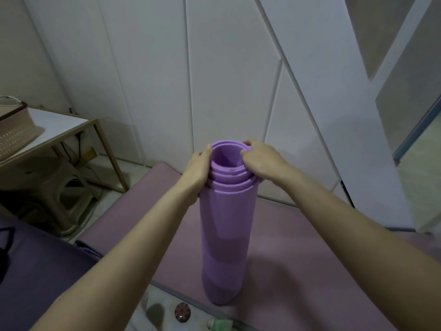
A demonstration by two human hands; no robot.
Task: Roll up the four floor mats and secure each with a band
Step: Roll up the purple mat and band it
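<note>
Upright rolled mat [226, 235]: plain lilac. Beneath it, flat mat [298, 259]: dusty mauve-pink. Near left, third mat [35, 271]: deeper violet. Far wall panels [155, 68]: white, crossed by thin diagonal seams. Far left, surface [59, 125]: white top, tan frame. On it, basket [14, 137]: beige, with rows of pale dots.

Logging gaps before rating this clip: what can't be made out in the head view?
Head view:
Far side of the rolled mat, so any band there: hidden by the roll itself.
Fingers of the left hand: behind the roll.
Green object: cut off by the bottom edge.
Small round object: too blurred to identify.
Dark purple mat: cut off by the left edge.
</note>
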